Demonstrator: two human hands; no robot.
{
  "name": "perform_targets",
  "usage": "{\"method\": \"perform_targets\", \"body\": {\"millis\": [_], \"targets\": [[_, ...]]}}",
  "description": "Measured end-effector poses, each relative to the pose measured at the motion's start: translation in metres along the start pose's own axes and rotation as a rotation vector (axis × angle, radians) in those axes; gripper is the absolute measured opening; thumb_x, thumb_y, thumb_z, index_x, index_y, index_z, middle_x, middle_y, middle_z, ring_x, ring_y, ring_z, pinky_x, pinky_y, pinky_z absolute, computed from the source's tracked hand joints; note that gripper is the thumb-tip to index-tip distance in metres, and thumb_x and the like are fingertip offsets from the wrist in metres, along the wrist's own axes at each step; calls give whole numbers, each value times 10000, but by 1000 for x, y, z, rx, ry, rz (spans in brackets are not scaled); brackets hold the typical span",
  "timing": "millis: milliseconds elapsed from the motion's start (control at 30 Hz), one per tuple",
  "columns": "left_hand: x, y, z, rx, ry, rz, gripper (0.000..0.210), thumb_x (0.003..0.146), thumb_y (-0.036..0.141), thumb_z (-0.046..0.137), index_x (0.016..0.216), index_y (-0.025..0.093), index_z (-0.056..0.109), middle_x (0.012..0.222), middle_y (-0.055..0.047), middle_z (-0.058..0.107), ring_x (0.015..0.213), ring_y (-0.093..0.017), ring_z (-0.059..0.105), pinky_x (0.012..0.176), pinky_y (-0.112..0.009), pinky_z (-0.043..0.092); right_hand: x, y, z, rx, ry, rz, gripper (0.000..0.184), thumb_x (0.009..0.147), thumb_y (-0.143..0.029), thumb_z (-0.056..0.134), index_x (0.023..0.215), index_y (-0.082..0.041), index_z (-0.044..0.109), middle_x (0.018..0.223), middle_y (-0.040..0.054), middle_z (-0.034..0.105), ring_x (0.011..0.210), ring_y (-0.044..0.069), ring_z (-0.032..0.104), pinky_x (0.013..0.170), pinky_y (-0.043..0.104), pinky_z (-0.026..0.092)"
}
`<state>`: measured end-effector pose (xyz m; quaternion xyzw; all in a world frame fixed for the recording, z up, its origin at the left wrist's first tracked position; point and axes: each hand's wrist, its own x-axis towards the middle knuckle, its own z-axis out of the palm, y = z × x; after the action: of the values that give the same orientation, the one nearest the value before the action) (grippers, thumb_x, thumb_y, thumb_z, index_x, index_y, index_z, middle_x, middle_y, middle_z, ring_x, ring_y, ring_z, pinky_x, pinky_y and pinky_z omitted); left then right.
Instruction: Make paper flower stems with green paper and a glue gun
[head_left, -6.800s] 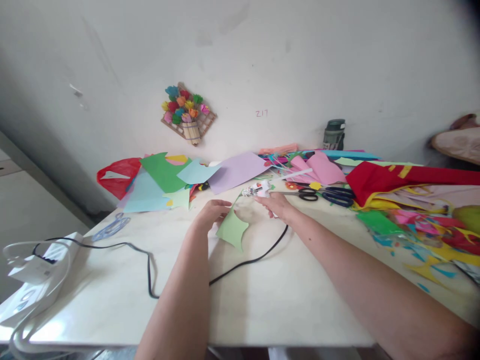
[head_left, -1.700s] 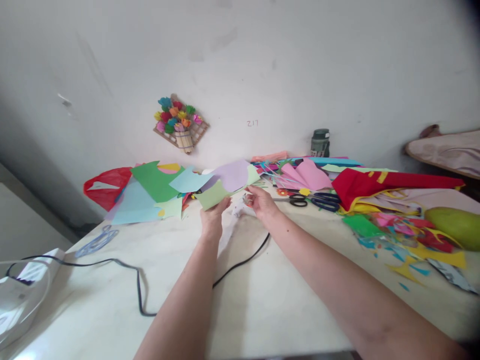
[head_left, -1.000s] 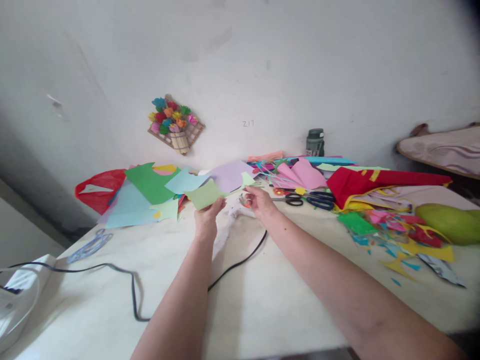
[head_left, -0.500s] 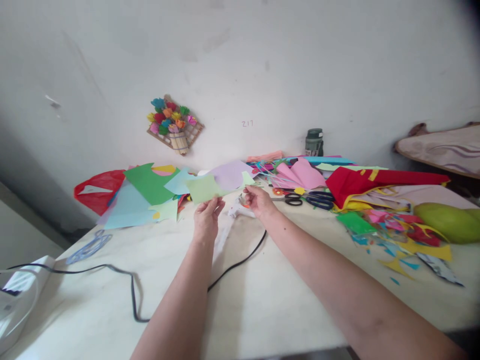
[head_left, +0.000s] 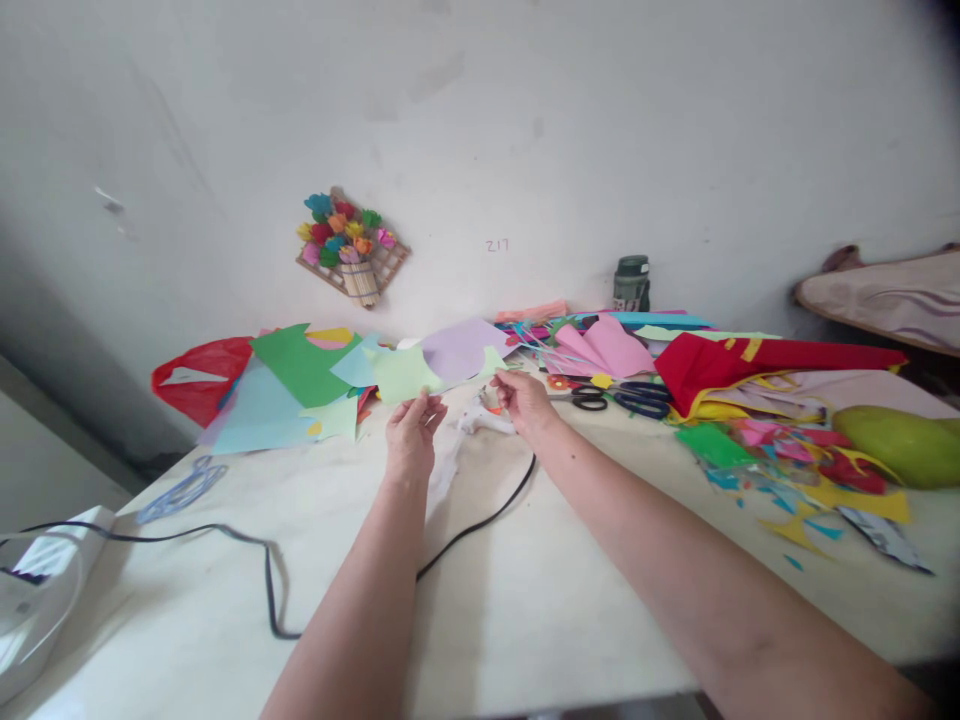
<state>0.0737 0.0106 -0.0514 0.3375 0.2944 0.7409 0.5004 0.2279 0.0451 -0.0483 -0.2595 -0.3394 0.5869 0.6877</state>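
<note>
- My left hand (head_left: 411, 440) pinches the lower edge of the light green paper (head_left: 401, 374) between thumb and fingertips, the other fingers loosely curled.
- My right hand (head_left: 523, 402) has its thumb and forefinger pinched together on the paper's right end, the remaining fingers folded in.
- The paper is raised over the far middle of the table (head_left: 517, 600), in front of the purple sheet (head_left: 459, 348), which shows past its curved cut edge.
- A white tool (head_left: 486, 422) lies between my hands, partly hidden behind the right one.
- Black-handled scissors (head_left: 590, 399) lie just right of that hand, with blue-handled scissors (head_left: 643, 399) beside them.
- A black cord (head_left: 480, 524) curves nearer, toward my left forearm.
</note>
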Motion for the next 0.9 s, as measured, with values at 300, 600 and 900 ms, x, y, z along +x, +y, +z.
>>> {"method": "perform_targets", "body": {"millis": [300, 600, 900], "targets": [[6, -1, -11, 37, 70, -9, 225, 556, 268, 700, 642, 123, 550, 585, -7, 610, 520, -85, 571, 668, -293, 482, -1, 1, -1, -2, 12, -53, 170, 576, -248, 645, 528, -142, 521, 484, -13, 557, 354, 37, 390, 327, 174, 263], [6, -1, -11, 59, 46, 18, 220, 588, 282, 674, 629, 136, 514, 557, 12, 581, 487, -75, 544, 631, -283, 470, -2, -2, -2, -31, 63, -83, 192, 581, -248, 658, 517, -140, 513, 464, -19, 548, 349, 30, 384, 323, 169, 263], [-3, 1, 3, 23, 36, 41, 237, 594, 299, 670, 615, 146, 490, 543, 46, 521, 462, -46, 484, 584, -242, 447, -17, 10, 21, 6, -83, 137, 241, 580, -344, 686, 638, -129, 593, 548, 13, 604, 385, 40, 420, 347, 174, 309]]}}
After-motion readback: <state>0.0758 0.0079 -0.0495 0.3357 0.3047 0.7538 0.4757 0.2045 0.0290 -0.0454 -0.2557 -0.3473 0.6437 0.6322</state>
